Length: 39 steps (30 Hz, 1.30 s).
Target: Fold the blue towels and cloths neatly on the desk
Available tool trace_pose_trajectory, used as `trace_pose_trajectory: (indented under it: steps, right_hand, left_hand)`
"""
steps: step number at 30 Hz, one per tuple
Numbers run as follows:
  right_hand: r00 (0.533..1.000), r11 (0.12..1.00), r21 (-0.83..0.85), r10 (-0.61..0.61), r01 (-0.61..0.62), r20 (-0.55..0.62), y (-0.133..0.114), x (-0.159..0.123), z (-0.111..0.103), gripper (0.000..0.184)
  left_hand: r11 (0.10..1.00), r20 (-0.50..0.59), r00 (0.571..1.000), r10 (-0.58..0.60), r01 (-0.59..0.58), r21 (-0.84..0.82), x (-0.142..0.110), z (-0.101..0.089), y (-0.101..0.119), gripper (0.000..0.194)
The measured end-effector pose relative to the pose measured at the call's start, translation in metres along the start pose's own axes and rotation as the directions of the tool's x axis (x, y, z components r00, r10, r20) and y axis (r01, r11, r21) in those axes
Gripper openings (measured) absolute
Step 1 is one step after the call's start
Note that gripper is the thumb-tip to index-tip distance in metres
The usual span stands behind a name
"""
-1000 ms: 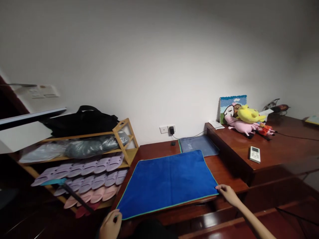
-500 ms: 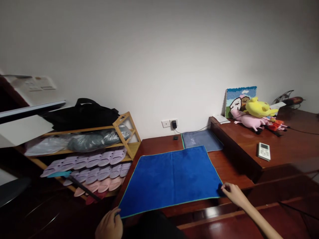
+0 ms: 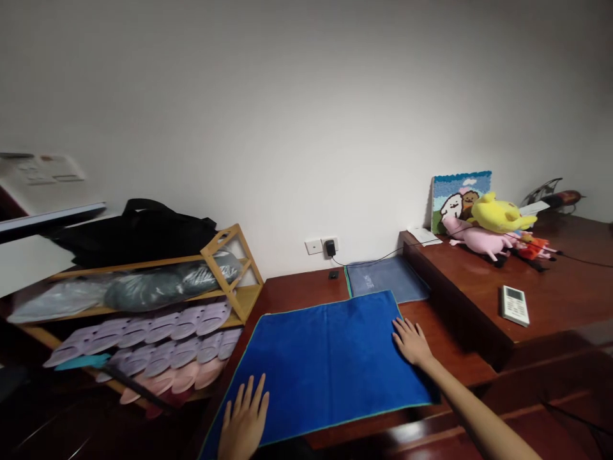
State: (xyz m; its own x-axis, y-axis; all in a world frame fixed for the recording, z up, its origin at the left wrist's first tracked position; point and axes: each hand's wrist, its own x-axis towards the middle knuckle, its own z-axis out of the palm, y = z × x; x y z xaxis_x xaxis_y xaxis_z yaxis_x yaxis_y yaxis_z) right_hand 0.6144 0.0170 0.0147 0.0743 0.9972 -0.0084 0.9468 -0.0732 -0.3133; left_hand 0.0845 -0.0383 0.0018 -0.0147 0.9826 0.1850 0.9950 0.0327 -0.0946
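A blue cloth [image 3: 320, 364] with a thin green edge lies spread flat on the dark red wooden surface [image 3: 299, 281], a crease running down its middle. My left hand [image 3: 244, 412] rests palm down on the cloth's near left part, fingers stretched out. On the cloth's right edge lies my right hand [image 3: 410, 340], also palm down with its fingers spread. Neither hand grips anything. Behind the blue cloth, partly under its far edge, is a folded grey-blue cloth [image 3: 387, 280] with pale lettering.
A wooden rack [image 3: 239, 281] holds rows of lilac slippers [image 3: 158, 326] and a black bag [image 3: 138, 233]. On the raised right surface are a white remote [image 3: 514, 305], plush toys [image 3: 483, 243] and a dog picture [image 3: 460, 198]. A black plug [image 3: 330, 248] sits in the wall socket.
Both hands have let go of the cloth's near corners. They have moved forward onto the cloth, with fingers opened flat. The view has shifted slightly.
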Motion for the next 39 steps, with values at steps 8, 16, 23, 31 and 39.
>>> trace_pose_trajectory:
  steps: [8, 16, 23, 31, 39]
  right_hand:
    - [0.998, 1.0, 0.017, 0.018, -0.017, -0.065, -0.023, 0.079, -0.028, 0.068]
    - [0.999, 0.999, 0.009, 0.053, -0.053, -0.008, -0.016, 0.1, 0.002, 0.071]
    - [0.997, 0.997, 0.006, 0.074, -0.074, -0.036, -0.018, 0.1, 0.0, 0.073]
    - [0.998, 0.998, -0.033, 0.058, -0.059, -0.027, -0.013, 0.106, 0.009, 0.071]
    - [0.998, 0.998, -0.007, 0.066, -0.066, -0.026, -0.015, 0.104, 0.006, 0.073]
  left_hand:
    - [0.977, 0.03, 0.987, 0.158, -0.16, 0.141, -0.001, -0.007, -0.005, 0.059]
    - [0.995, -0.093, 0.991, 0.1, -0.102, -0.018, 0.031, -0.021, 0.031, 0.052]
    - [0.813, -0.169, 0.88, 0.443, -0.474, -0.338, 0.134, -0.059, 0.267, 0.058]
    - [0.758, -0.161, 0.874, 0.459, -0.48, -0.441, 0.179, -0.012, 0.387, 0.056]
    - [0.91, 0.046, 0.949, 0.313, -0.286, -0.299, 0.204, 0.0, 0.259, 0.058]
